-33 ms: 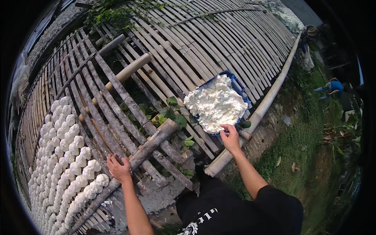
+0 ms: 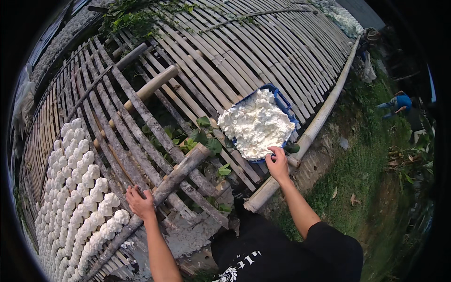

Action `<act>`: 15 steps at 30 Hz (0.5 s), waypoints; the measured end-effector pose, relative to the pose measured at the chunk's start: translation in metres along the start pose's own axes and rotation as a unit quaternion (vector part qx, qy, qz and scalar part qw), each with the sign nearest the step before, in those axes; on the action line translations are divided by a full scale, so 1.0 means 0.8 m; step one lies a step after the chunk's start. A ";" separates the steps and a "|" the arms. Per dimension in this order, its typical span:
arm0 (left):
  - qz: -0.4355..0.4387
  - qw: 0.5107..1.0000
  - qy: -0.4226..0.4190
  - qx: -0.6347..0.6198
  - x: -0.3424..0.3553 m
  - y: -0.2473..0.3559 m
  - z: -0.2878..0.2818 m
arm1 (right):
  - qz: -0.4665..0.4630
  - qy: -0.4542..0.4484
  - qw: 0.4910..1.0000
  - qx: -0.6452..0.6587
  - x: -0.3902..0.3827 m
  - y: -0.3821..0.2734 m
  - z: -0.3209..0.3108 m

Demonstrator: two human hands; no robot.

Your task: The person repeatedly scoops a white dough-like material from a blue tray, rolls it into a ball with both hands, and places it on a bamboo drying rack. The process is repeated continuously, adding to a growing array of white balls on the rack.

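A soft, lumpy white mass point(image 2: 256, 124) fills a blue plastic basket point(image 2: 283, 101) on the bamboo slats, ahead and right of centre. My right hand point(image 2: 278, 165) is at the mass's near right edge, its fingers bent and thumb close to the index finger, the tips touching the white stuff. To the left, my left hand point(image 2: 140, 203) rests by a thick bamboo pole point(image 2: 181, 173), fingers slightly bent and apart, with nothing visible in them. Beside it, rows of rounded white lumps point(image 2: 87, 202) lie on the slatted rack.
Bamboo slats point(image 2: 235, 51) stretch far ahead, with gaps and a cut pole end point(image 2: 171, 71) jutting up. Green leaves point(image 2: 199, 136) grow through. A long bamboo pole point(image 2: 324, 113) edges the right side, above grassy ground point(image 2: 350, 164). A person in blue point(image 2: 401, 102) is at far right.
My right hand has shifted slightly right along the near edge of the white mass. The left hand stays by the pole. The whole view has moved a little.
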State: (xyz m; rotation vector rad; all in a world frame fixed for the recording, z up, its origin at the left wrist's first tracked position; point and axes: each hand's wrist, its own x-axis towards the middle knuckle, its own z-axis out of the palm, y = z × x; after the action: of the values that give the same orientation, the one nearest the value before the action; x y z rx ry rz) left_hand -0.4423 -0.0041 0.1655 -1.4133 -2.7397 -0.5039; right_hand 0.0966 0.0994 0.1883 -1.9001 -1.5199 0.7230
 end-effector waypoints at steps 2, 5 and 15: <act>0.006 1.000 0.002 0.004 0.002 -0.008 0.005 | -0.036 0.021 0.998 -0.056 0.031 0.038 -0.020; 0.017 1.000 0.006 0.000 0.002 -0.016 0.010 | -0.116 0.033 0.977 -0.179 0.097 0.076 -0.028; 0.013 1.000 -0.011 -0.004 0.004 -0.018 0.004 | 0.000 -0.022 0.907 -0.421 0.152 0.089 0.029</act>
State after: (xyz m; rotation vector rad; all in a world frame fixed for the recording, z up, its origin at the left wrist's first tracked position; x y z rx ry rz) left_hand -0.4549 -0.0082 0.1589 -1.4642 -2.7353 -0.5009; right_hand 0.1505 0.2089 0.1139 -2.4799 -2.0680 0.0706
